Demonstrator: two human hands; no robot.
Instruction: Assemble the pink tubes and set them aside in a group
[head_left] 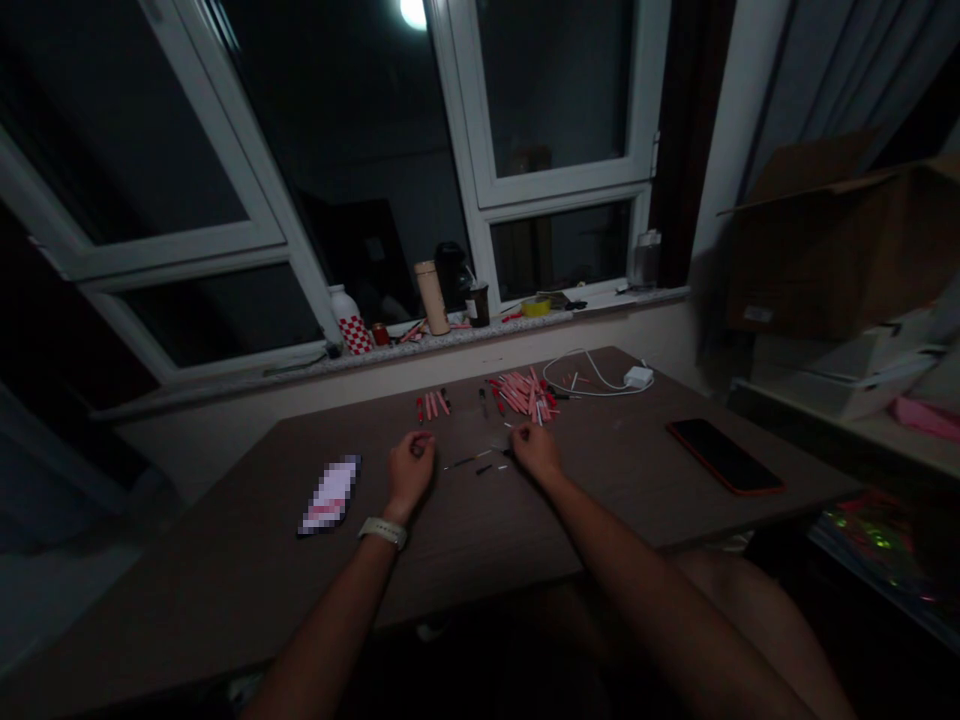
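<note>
Both bare forearms extend forward and converge slightly. Left hand [411, 468]: curled into a loose fist, knuckles up. Right hand [534, 450]: just beside it, palm down, fingers bent under; their closure is not discernible.

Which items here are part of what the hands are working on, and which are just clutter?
In hand: left hand, right hand, thin dark parts between them, pile of red sticks, small red row.
Lying about: phone, white charger with cable, flat packet, beige tube on the sill, cardboard box.
</note>
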